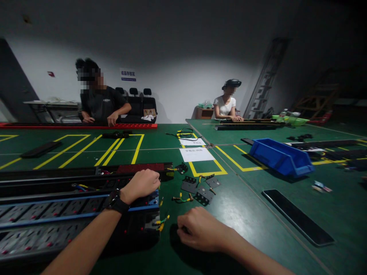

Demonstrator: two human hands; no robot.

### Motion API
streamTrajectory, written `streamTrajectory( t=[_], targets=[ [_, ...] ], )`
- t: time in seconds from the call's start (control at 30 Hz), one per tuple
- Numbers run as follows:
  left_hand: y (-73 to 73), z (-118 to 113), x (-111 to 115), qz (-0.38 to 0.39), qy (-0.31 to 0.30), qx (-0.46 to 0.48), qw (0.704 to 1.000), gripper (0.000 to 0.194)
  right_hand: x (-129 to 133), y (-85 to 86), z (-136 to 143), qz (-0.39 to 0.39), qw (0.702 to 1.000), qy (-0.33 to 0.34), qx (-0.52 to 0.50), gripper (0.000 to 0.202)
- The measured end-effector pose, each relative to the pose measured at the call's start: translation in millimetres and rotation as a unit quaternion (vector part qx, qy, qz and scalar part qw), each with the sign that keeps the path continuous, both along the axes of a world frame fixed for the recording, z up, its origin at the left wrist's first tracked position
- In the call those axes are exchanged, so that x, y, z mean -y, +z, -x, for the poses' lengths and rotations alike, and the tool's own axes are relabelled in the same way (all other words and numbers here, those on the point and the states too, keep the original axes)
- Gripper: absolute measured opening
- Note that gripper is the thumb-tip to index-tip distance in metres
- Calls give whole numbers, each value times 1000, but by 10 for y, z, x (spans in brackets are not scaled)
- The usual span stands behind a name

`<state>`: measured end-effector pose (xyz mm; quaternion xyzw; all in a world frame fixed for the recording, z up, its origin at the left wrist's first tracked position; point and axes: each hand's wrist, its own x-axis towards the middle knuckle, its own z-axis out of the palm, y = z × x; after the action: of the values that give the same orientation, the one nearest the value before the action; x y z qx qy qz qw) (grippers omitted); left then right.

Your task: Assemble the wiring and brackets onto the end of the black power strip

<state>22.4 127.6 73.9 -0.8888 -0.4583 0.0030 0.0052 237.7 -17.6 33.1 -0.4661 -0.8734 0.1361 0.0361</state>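
My left hand (142,185), with a black watch on its wrist, is curled closed over the right end of a long blue-edged strip (94,201) with socket-like modules and red dots. Whatever its fingers hold is hidden. Alongside, a second black strip (134,227) has green-yellow wires (163,220) at its end. Low over the green tabletop, my right hand (203,229) is closed too, apart from the strips; I cannot make out anything in it. Just beyond lie several black perforated brackets (203,195) and a short green-yellow wire (182,198).
Right of my hands are a dark flat phone-like slab (298,217) and a blue bin (281,156). White paper sheets (196,154) lie within yellow tape. Across the table, one person (104,103) works at a red strip (137,126), another (225,107) at long bars.
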Motion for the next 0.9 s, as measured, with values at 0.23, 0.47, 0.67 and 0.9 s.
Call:
streamTrajectory(
  t=[0.23, 0.47, 0.67, 0.9],
  targets=[
    [-21, 12, -10, -5, -4, 4, 1000, 28, -8, -21, -12, -3, 1000, 1, -13, 20],
    [-47, 24, -29, -5, -6, 10, 1000, 28, -12, -7, -13, -17, 999, -42, 16, 22],
    [-64, 24, -48, -7, -10, 7, 1000, 27, -158, 138, -295, -111, 963, -240, 50, 23],
    [-26, 10, -26, 0, -7, 3, 1000, 28, -333, 240, -842, -90, 915, -384, 88, 32]
  ],
)
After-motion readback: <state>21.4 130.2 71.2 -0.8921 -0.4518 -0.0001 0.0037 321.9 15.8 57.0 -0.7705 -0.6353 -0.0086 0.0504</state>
